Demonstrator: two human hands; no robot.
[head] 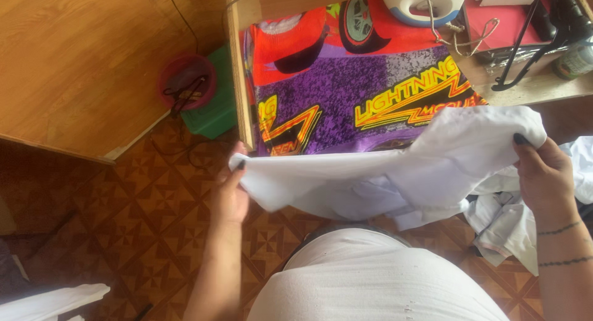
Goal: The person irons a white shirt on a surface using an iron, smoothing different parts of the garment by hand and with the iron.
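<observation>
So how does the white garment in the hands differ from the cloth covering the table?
The white garment is plain, while the table cloth is brightly printed in purple, red and yellow. The garment hangs in the air, gripped by the left hand and right hand; the cloth lies flat on the table. Both are fabric.

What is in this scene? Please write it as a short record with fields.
left hand: the left hand grips one edge of the white cloth
right hand: the right hand grips the other edge
cloth: held spread in the air, in front of the table
table cover: a purple and red sheet
on table: an iron with its cord
floor: brown patterned tiles, a green box
beside right hand: more white cloth
</observation>
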